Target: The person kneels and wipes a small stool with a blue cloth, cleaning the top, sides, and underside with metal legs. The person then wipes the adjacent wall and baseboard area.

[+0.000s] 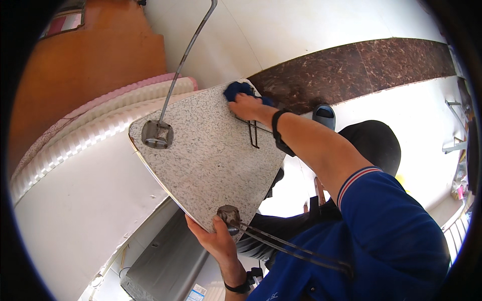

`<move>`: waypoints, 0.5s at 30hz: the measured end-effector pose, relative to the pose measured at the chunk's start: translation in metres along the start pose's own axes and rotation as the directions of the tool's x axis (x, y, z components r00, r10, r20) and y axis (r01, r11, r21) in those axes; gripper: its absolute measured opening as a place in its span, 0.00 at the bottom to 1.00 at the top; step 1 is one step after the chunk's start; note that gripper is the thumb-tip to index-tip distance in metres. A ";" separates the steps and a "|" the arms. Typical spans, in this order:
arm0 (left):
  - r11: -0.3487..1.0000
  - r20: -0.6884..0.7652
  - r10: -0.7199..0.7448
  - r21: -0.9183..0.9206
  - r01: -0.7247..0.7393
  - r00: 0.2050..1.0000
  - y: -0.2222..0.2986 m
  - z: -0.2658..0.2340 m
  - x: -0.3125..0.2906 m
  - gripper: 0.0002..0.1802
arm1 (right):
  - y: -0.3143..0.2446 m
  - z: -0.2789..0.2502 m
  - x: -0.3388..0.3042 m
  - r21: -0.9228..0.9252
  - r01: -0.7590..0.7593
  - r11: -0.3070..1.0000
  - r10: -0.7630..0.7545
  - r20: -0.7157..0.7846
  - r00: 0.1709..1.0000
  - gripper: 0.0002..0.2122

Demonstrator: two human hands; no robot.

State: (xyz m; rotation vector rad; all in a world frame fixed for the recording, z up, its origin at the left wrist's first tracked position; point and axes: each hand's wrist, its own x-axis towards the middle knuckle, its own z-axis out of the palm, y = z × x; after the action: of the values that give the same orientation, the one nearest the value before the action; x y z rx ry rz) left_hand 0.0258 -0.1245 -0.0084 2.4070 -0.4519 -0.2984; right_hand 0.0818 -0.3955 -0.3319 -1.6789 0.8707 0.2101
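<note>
A small folding table lies tilted in front of me, its speckled grey underside (196, 150) facing up. Metal brackets sit near its corners; from the far-left bracket (157, 134) a bent metal leg (186, 55) rises. My left hand (219, 242) grips the near edge, thumb on top beside the near bracket (229, 214), from which a thin double-rod leg (296, 248) runs toward my body. At the far right corner my right hand (246, 106) presses a dark blue cloth (236, 91) against the board. Its fingers are partly hidden by the cloth.
At left is a bed with an orange-brown wooden headboard (110, 65) and a ribbed, pale rolled mat (95, 128). A grey box-shaped object (163, 261) stands below the board. Dark marble-look skirting (346, 70) lines the wall; a grey slipper (324, 116) lies on the floor.
</note>
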 end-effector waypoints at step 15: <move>0.995 0.026 0.013 -0.097 -0.011 1.000 0.001 -0.001 -0.002 0.39 | -0.049 -0.011 0.007 -0.389 0.556 0.734 -0.658 -0.208 0.724 0.13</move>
State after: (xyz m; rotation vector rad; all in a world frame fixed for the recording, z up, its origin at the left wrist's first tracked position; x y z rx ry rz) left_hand 0.0241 -0.1236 -0.0065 2.3074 -0.4533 -0.3394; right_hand 0.1149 -0.4060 -0.2950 -2.2481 0.4758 -0.4432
